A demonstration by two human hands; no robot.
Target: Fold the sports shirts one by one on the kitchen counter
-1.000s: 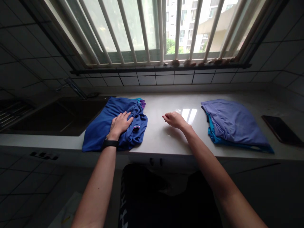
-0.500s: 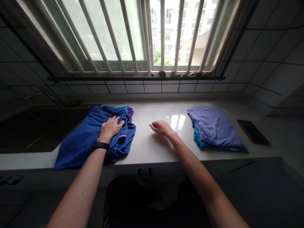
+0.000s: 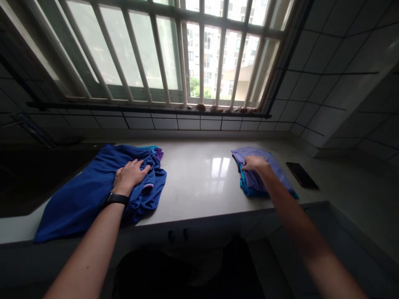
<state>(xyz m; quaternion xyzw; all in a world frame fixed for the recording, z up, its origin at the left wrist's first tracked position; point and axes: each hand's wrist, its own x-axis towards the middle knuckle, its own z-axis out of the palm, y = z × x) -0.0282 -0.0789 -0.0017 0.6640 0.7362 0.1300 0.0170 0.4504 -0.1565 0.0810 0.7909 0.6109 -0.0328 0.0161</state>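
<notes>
My left hand [image 3: 131, 176] lies flat, fingers spread, on a rumpled blue shirt [image 3: 84, 199] at the left of the counter. A sleeve cuff with a pale striped trim shows beside it. Teal and purple cloth [image 3: 158, 153] peeks from under the shirt's far edge. On the right, my right hand [image 3: 256, 162] is closed at the left part of a folded lavender garment [image 3: 277, 172], its fingers curled down onto the fabric; the fingertips are partly hidden. Below that garment, bright blue cloth [image 3: 247, 191] sticks out at the near side.
A dark phone [image 3: 301, 175] rests on the counter [image 3: 193, 182] to the right of the lavender pile. At the far left are a dark sink [image 3: 34, 178] and a faucet [image 3: 34, 131]. A barred window [image 3: 168, 58] stands behind the counter.
My right hand has moved right, from above the bare counter onto the lavender garment. My left hand stays on the blue shirt. The view has turned somewhat to the right.
</notes>
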